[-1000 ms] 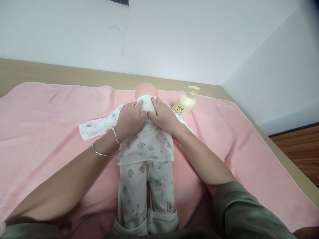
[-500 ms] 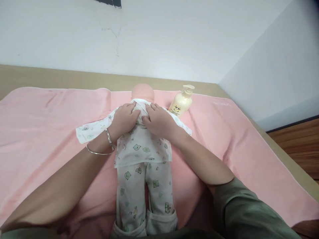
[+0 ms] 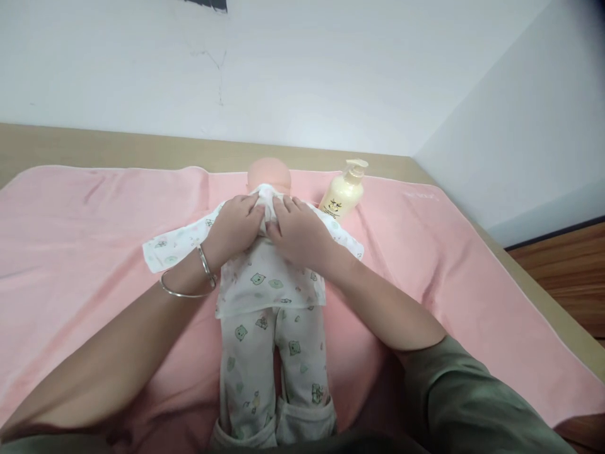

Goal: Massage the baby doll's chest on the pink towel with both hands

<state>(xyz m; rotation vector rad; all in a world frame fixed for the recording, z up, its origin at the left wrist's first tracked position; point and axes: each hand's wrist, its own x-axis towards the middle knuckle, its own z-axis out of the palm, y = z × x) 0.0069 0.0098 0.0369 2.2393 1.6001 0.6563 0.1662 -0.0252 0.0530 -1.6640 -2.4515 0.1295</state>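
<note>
Here at the neckline, left hand and right hand both pinch the shirt with thumbs and fingers, cloth bunched between! It's on the doll, atop the pink towel, pump bottle near one sleeve.

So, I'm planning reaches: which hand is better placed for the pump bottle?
Probably the right hand: the pump bottle is just beyond it; the left hand is farther off. Both touch the shirt.
</note>
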